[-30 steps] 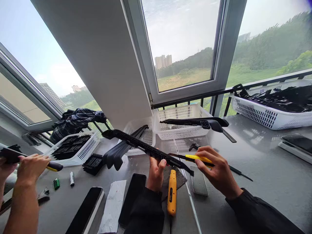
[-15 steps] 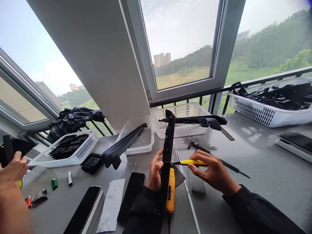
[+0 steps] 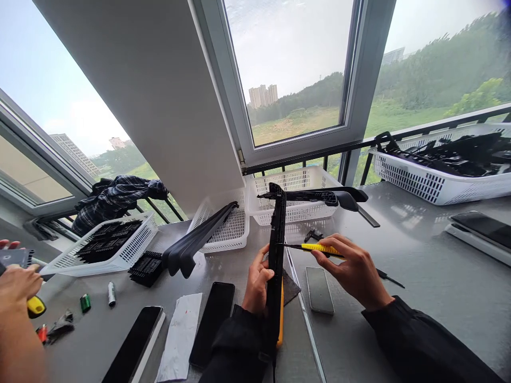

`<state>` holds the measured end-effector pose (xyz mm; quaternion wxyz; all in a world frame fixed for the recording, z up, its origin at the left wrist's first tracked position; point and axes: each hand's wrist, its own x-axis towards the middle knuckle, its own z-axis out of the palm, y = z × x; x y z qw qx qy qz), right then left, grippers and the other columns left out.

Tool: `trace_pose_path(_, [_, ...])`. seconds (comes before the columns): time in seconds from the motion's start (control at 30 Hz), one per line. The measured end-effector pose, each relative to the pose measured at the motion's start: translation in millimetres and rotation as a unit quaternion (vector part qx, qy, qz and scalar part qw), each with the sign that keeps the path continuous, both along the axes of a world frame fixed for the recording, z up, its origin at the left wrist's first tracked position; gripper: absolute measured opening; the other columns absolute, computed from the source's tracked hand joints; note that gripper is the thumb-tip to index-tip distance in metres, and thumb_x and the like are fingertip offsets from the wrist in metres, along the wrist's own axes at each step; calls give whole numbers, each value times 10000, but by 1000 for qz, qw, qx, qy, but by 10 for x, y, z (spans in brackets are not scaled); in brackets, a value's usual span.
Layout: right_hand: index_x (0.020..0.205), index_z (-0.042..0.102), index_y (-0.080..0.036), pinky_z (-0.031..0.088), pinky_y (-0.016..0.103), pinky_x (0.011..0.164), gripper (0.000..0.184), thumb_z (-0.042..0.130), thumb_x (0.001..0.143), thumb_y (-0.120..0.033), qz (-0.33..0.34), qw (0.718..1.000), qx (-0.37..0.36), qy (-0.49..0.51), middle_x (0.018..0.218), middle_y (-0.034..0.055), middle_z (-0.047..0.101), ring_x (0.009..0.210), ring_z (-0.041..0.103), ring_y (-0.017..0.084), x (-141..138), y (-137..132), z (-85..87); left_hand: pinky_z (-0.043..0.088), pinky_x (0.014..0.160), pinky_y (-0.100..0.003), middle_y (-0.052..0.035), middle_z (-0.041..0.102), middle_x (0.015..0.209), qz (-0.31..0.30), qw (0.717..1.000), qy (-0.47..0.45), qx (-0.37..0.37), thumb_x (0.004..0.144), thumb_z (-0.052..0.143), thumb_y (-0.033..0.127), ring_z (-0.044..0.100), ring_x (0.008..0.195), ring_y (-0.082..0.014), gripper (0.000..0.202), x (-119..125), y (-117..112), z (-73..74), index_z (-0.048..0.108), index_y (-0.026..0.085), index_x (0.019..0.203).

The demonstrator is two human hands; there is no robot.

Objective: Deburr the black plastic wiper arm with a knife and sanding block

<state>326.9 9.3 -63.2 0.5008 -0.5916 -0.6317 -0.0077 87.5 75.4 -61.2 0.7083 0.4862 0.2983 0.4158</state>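
A long black plastic part [image 3: 277,234] with a ribbed inner side stands nearly upright in front of me. My left hand [image 3: 257,282] is closed round its lower half. In my right hand [image 3: 353,268] is a slim yellow-handled tool [image 3: 319,248], gripped between thumb and fingers. Its thin dark tip reaches the part's right edge; whether it cuts in or only touches, I cannot tell. Mostly hidden behind the part is an orange corded tool [image 3: 281,319]. Under it lies a dark cloth-like piece [image 3: 291,290].
Similar black parts lie across white baskets [image 3: 295,215] at the back. A caliper [image 3: 313,235], phones [image 3: 212,323], crumpled white paper [image 3: 179,335] and batteries [image 3: 111,293] are on the grey table. At far left, another person's hands [image 3: 19,282] hold a grey piece and something yellow.
The yellow-handled tool's tip has moved up along the black part. That part has turned slightly and covers more of the orange tool. The other person's hands have shifted.
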Motion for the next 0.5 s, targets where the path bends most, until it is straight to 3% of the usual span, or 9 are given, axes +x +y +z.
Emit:
trace_pose_path(0.2, [1055,767,-271,550,356,793,199,664,1067,-441,34,999,-16,-35,985,44,765,904,706,252,-1,38,-26,455,605,-272,-68,746,902,-5,999,-39,-3,677,721,295,576,696,-176,842,-5,22,-4,581,176,1499])
trace_pose_path(0.33, [1097,789,-279,553,373,798,211,661,1067,-444,41,998,-24,-44,976,45,780,900,695,259,2,55,-48,490,641,-274,-97,750,1019,13,998,-60,-20,767,781,398,624,763,-181,708,-5,22,32,624,172,1420])
trace_pose_path(0.5, [1066,803,-274,542,359,755,191,665,1062,-407,63,996,-43,-44,914,34,769,832,672,238,-19,41,-15,490,651,-275,-82,749,962,14,997,-62,-38,861,790,484,639,760,-180,635,-22,15,69,604,169,1380])
